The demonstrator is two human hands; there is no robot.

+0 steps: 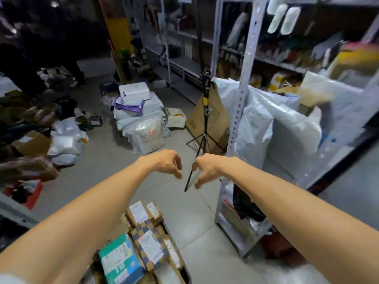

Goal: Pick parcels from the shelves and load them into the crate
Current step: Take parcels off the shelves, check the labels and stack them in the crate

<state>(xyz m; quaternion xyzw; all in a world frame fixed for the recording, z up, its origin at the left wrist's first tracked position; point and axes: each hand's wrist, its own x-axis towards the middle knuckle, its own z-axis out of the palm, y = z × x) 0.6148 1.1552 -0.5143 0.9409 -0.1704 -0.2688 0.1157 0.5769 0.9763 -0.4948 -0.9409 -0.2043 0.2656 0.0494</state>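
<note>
My left hand (168, 163) and right hand (205, 170) hang close together at centre frame. The fingers of both are loosely curled and hold nothing. They curve toward each other with a narrow gap between them. A black leg of the tripod (205, 111) crosses that gap in my sightline, just beside my right fingers (195, 163). It stands on the floor beyond them, so I read it as apart from the hand.

The parcels (276, 124) I am after lie at 2 o'clock from the hands. They are big grey and white bags crammed onto the metal shelves (244, 89), well apart from my fingertips. More blurred packages fill the upper levels at 1 o'clock.

The floor (98, 160) is pale grey tile. At 12 o'clock sits a stack of grey bags (141, 121) with a white box (134, 91) on top. At 9 o'clock, cardboard boxes and bags are strewn about, with a red bin (33, 198) of dark items nearer me.

The crate (167, 229) sits at 6 o'clock, under my forearms. It holds a teal box (119, 261), a checkered box (147, 242) and brown labelled boxes (139, 214), packed side by side.
</note>
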